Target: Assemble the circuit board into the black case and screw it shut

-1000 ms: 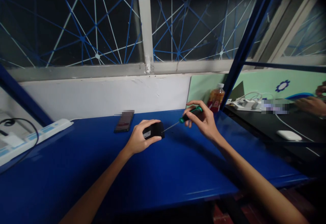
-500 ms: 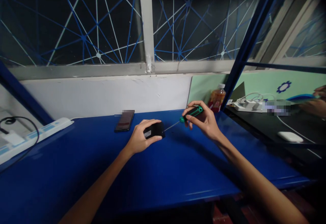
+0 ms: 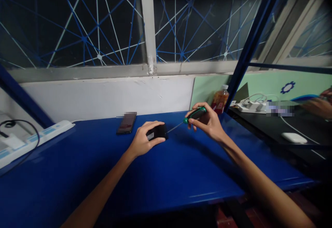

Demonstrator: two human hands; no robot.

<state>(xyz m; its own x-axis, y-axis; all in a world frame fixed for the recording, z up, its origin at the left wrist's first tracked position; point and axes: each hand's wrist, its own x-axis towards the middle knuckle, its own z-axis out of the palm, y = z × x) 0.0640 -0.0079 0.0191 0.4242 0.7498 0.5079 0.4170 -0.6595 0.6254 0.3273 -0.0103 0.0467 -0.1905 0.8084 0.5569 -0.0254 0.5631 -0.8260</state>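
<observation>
A small black box-like object (image 3: 158, 132) with a pale label is gripped by my left hand (image 3: 143, 140), thumb along its near side and fingers over its far side. My right hand (image 3: 207, 122) holds a green and black screwdriver (image 3: 196, 114) by the handle. Its thin shaft slants down to the left, and the tip meets the right end of the black object. Both hands are above the blue table (image 3: 166, 179). Behind my left hand a dark phone (image 3: 127, 123) lies flat.
At the left edge lies a white power strip (image 3: 36, 141) with a black cable. A bottle (image 3: 220, 99) stands at the back right, by a blue post. On the black table (image 3: 264, 127) are a white case (image 3: 294, 138) and chargers; another person's hand (image 3: 319, 107) shows there.
The screwdriver handle has turned slightly in my right hand. My left hand and the black object hold their place. The whole view has shifted a little.
</observation>
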